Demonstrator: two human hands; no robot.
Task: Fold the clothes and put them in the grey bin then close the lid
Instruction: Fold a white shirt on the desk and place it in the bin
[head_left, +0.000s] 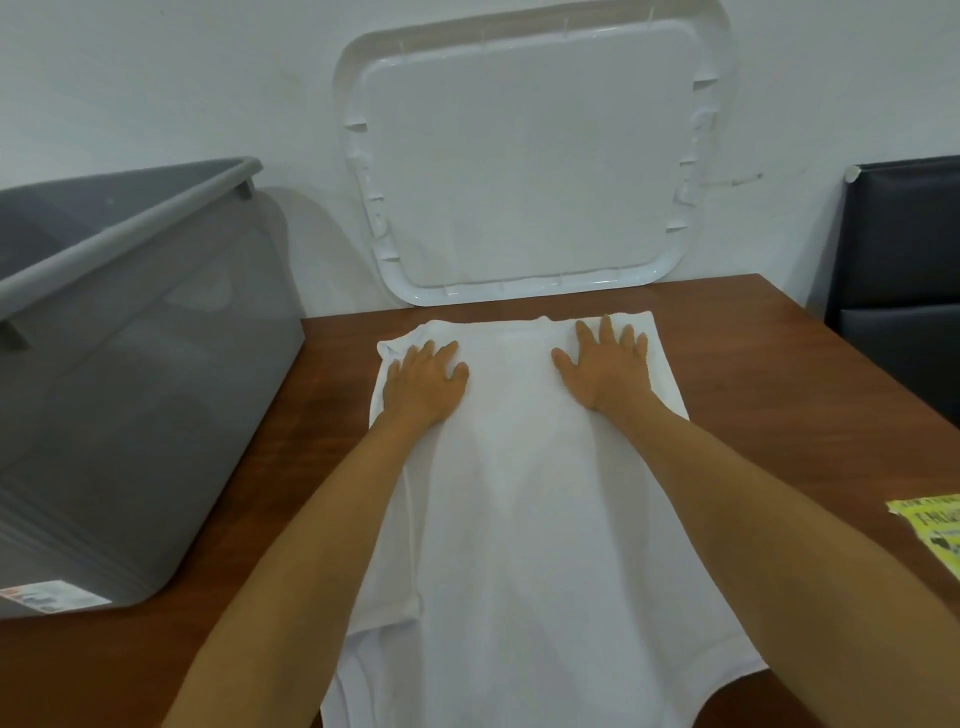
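At the left of the frame the grey bin (130, 364) stands on the wooden table (779, 389) with its top open. It sits just beside the work area, presumably so each folded piece needs only a short carry. From this angle we cannot see inside it.

Right of the bin, our left hand (423, 387) lies palm down on the upper left corner of the white garment (519, 493). Its fingers are straight and only slightly apart, pressing the cloth and gripping nothing.

The garment runs down the middle of the frame, from the far side of the table to the bottom edge. Its left side appears to be turned in already, leaving a long narrow strip. We judge the flat hands are there to smooth the fabric and set the creases before the next fold.

Above the garment, at top centre, the white lid (530, 156) leans against the wall with its lower edge at the back of the table. There it is clear of the folding space yet within reach for closing.

Our right hand (605, 371) rests on the upper right of the garment, fingers straight and spread wide, holding that edge down.

At the far right stands a black padded seat (898, 260). Below it, a yellow printed sheet (930, 535) lies at the table's edge, well apart from the cloth.
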